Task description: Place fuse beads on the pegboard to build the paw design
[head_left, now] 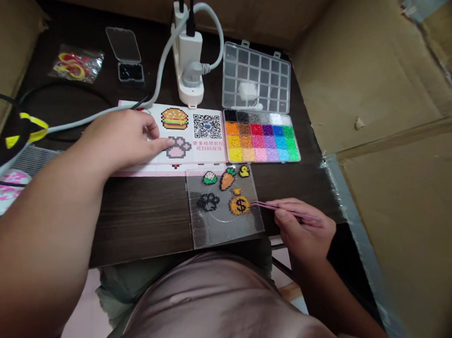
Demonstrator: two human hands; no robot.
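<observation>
My left hand (128,136) rests on a printed pattern sheet (210,157), fingers curled and thumb apart from them. Its thumb tip touches the sheet at the printed pink paw (177,147), below a printed burger (174,119). Pink tweezers (290,211) are pinched in my right hand (306,230). Their tips reach the right edge of a yellow-orange money bag made of beads (239,205), marked with a dark dollar sign. It sits on a clear pegboard (230,232), alongside a black paw outline (209,202), a carrot (227,179), a duck (244,171) and a green-and-pale figure (210,177).
An open bead box (262,136) with many colours stands behind the pegboard. A white power strip (189,54) with a thick cable lies further back. A small case of black pieces (130,72) and a plastic bag (77,64) are at back left. Cardboard walls (358,69) enclose the table.
</observation>
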